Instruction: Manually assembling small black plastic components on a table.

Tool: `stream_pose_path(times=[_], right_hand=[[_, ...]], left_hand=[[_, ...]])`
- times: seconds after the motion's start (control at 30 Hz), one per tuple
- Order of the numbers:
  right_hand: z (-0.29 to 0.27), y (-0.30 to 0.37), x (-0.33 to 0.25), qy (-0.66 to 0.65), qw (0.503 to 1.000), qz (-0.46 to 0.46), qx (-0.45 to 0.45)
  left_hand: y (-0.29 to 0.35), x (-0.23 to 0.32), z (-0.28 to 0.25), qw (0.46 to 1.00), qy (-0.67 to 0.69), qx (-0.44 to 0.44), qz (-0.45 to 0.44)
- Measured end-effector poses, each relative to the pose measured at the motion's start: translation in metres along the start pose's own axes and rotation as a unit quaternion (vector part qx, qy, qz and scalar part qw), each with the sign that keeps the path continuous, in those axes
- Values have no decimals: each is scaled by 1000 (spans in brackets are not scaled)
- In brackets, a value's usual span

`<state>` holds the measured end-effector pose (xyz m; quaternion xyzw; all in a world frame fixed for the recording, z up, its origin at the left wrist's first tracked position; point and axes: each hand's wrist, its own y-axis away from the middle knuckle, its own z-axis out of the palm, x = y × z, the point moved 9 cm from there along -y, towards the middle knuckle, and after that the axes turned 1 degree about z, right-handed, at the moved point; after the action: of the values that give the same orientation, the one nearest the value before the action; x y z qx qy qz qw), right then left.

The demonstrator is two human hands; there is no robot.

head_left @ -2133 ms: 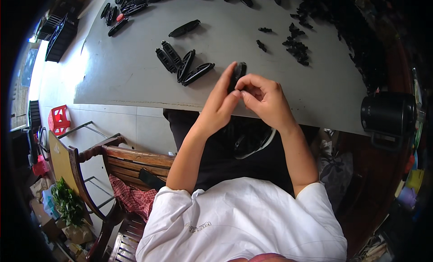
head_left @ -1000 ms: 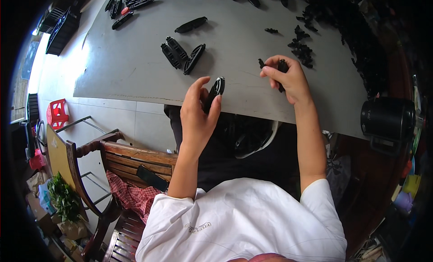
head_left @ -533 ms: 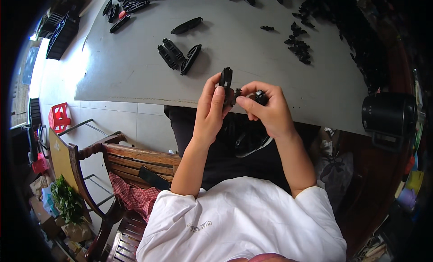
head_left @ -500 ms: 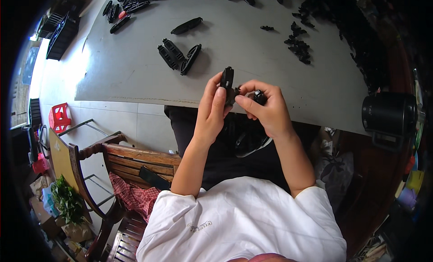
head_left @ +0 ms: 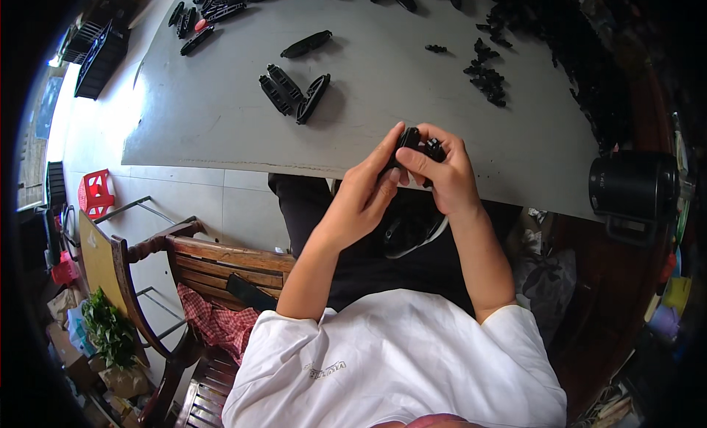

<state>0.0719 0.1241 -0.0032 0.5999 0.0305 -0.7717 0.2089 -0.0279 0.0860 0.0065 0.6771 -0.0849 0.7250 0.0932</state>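
Close to the table's front edge, my left hand is closed around a long black plastic part. My right hand meets it from the other side, thumb pressed over the part. Small dark knobbly pieces show between the right thumb and fingers; how they sit against the long part is hidden. Beyond my hands, several similar long black parts lie grouped on the grey table, with a single one a little farther off.
More long black parts and a small red object lie at the far left. Small black pieces spread into a large heap on the right. A black mug-like container stands at the right edge. To my left is a wooden bench.
My left hand has moved right and turned, bringing the long black part against my right hand. The part now leans to the right, and the two hands overlap more.
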Motion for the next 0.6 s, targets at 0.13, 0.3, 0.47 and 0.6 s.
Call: stream_pose_path(times=[0.13, 0.3, 0.47, 0.6], right_hand=[[-51, -18, -12, -130, 978, -37, 160], [-83, -76, -35, -71, 988, -20, 133], [-90, -118, -62, 429, 872, -69, 224], [-82, -133, -51, 579, 801, 11, 153]], left_hand=[[-11, 15, -42, 934, -317, 144, 81], [-9, 24, -76, 753, -600, 269, 29], [-4, 18, -74, 763, -591, 263, -19], [3, 15, -72, 780, -569, 259, 19]])
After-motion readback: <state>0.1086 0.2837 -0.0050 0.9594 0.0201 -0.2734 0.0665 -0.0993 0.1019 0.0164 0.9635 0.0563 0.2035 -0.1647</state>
